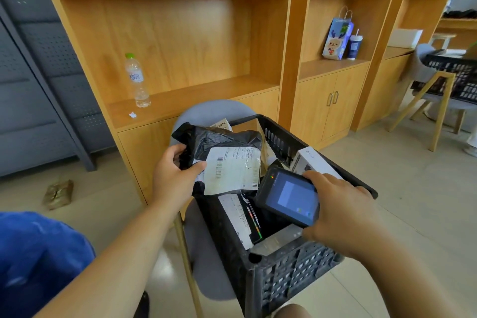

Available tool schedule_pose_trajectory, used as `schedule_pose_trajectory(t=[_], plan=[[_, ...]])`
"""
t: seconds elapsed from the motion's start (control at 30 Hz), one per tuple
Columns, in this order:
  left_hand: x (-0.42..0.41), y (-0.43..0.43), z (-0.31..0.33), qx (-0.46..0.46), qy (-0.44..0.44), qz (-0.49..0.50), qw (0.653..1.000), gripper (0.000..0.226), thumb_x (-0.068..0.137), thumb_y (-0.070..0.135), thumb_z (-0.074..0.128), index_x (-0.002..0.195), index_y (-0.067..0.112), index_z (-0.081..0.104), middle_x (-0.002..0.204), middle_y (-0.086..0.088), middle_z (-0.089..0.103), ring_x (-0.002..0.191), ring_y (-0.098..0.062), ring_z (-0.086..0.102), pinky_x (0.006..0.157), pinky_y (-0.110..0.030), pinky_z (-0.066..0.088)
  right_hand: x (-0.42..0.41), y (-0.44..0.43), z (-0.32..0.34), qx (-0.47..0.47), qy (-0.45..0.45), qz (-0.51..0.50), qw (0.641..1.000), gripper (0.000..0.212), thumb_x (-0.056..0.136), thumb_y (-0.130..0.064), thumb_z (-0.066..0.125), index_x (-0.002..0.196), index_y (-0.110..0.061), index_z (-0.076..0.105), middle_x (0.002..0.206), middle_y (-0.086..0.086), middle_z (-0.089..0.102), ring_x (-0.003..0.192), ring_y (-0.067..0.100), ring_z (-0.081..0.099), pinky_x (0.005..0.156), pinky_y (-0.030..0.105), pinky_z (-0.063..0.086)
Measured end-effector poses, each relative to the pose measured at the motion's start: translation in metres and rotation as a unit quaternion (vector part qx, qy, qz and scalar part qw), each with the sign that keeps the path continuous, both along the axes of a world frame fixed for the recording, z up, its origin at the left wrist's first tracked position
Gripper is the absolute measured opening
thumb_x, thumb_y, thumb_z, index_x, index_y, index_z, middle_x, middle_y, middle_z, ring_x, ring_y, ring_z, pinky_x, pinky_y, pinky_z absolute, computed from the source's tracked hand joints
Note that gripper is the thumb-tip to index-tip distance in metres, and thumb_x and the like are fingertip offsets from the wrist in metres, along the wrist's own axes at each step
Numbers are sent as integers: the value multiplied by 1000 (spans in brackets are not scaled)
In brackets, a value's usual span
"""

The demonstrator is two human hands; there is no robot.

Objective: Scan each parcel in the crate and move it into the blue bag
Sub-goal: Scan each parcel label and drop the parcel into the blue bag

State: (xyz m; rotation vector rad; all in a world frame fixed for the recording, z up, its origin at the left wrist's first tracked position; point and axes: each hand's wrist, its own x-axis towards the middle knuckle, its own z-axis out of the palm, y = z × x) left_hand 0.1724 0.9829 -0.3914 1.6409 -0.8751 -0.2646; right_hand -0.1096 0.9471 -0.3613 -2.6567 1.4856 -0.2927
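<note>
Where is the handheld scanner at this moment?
In the head view, right of centre, the scanner is held in the right hand above the black crate, just right of the black parcel that the left hand holds.

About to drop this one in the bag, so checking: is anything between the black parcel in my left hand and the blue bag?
Nothing visible. The black parcel is held up by the left hand above the crate; only bare floor and your forearm lie toward the blue bag.

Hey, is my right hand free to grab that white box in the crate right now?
Probably not yet. The right hand is wrapped around the scanner, so it has no free grip, though the white box lies uncovered just beyond it.
</note>
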Motion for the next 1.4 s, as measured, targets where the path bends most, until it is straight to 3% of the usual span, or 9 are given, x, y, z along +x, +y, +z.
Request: schedule_pose_trajectory(t=[0.1,0.33,0.47,0.6,0.83,0.93,1.03,1.2,1.4], plan=[[1,6,2,-5,2,4,1000,57,77,14,78,129,14,53,102,15,56,100,-13,56,83,-32,50,2,2,-2,-6,-7,3,1000,93,58,-50,72,136,-31,24,118,-11,48,100,15,50,82,35,40],[22,57,4,-47,43,39,997,48,74,16,81,109,33,52,95,30,54,78,17,58,58,-4,43,35,15,-2,-15,-67,40,997,94,53,-51,75,133,-29,32,108,-7,55,91,18,53,67,31,42],[46,116,-8,-60,87,82,991,35,73,14,81,101,25,63,92,14,71,79,1,68,62,-16,51,72,34,-2,-13,-95,98,991,92,51,-49,78,130,-30,34,109,-8,55,85,15,50,63,29,40],[73,187,-30,-52,86,180,978,32,69,20,83,93,33,66,90,17,72,76,2,68,61,-17,49,115,57,-6,11,-93,161,983,93,52,-50,79,131,-31,33,114,-9,53,95,17,54,70,33,46],[125,281,-68,70,50,384,919,53,74,31,80,119,14,58,107,8,59,93,-8,55,76,-23,40,167,91,-17,37,-80,240,967,90,47,-51,79,121,-37,29,96,-16,45,80,5,40,64,27,40],[141,296,-87,196,48,332,921,48,78,35,76,114,7,58,114,-6,61,101,-28,60,74,-34,47,177,98,-21,45,-68,251,965,88,46,-49,80,119,-35,33,93,-16,43,77,5,42,58,24,37],[141,297,-102,296,80,280,910,64,79,40,74,131,8,53,137,-16,47,116,-34,54,92,-38,46,175,98,-22,45,-67,251,965,91,45,-50,80,123,-35,34,92,-17,42,75,5,43,56,22,34],[115,260,-101,289,70,158,942,31,81,37,74,105,20,65,107,4,64,101,-15,61,82,-30,48,152,82,-19,33,-73,208,975,97,47,-52,80,129,-32,32,110,-11,53,84,10,49,64,30,43],[65,178,-66,220,27,32,975,12,81,41,72,88,37,63,95,18,65,91,2,59,71,-18,42,98,47,-14,28,-99,137,985,96,48,-52,79,129,-33,32,110,-11,52,82,9,44,62,28,40]])
